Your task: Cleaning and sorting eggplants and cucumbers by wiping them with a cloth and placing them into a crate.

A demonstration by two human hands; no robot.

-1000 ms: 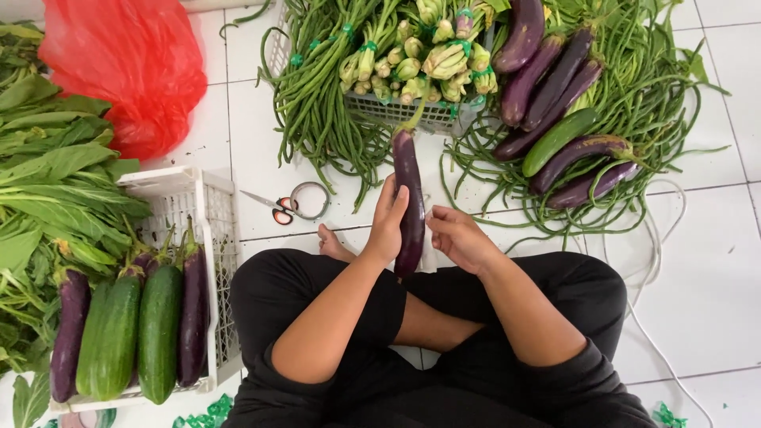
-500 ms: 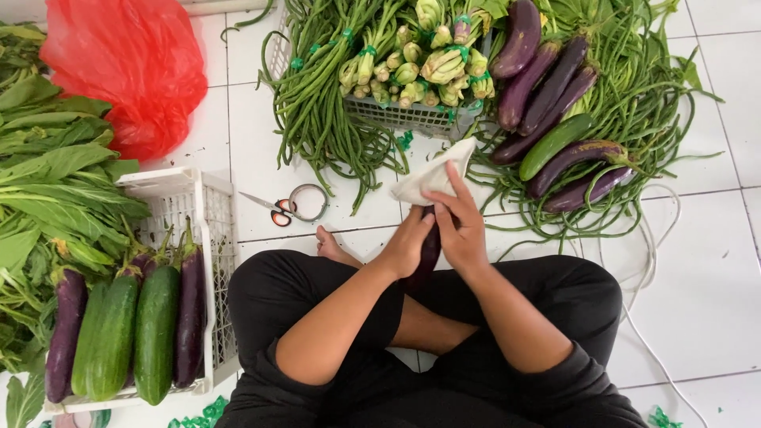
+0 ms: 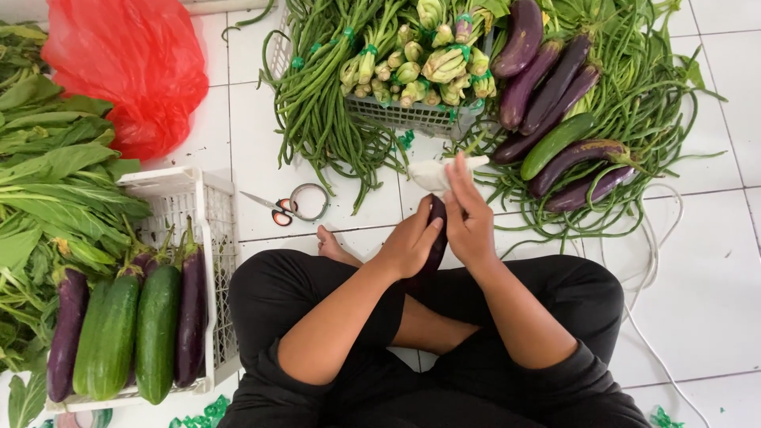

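The fingers of the left hand (image 3: 411, 242) curl around a dark purple eggplant (image 3: 435, 234), gripping its lower half so that it stands nearly upright above the person's crossed legs. The right hand (image 3: 469, 215) presses against the eggplant's other side, its fingers closed on a white foam sleeve (image 3: 445, 171) that sits over the eggplant's top end and points toward the grey basket (image 3: 412, 116).

Taking that grey basket as the landmark: the held eggplant is just below it, nearer the person. Pale green squash blossoms (image 3: 428, 55) tied with green bands fill the basket. Bundles of long beans (image 3: 333, 103) drape over its left side and spill onto the white tiled floor (image 3: 713, 277). To its right, a pile of loose eggplants (image 3: 555, 103) and one green cucumber (image 3: 556, 144) lie on more long beans. Below and left of the basket, scissors (image 3: 277, 211) lie beside a roll of clear tape (image 3: 309, 201). Farther left stands a white crate (image 3: 186, 198) holding cucumbers (image 3: 135, 337) and eggplants, with leafy greens (image 3: 47, 174) beyond it. A red plastic bag (image 3: 131, 67) sits well left of the basket, level with it.
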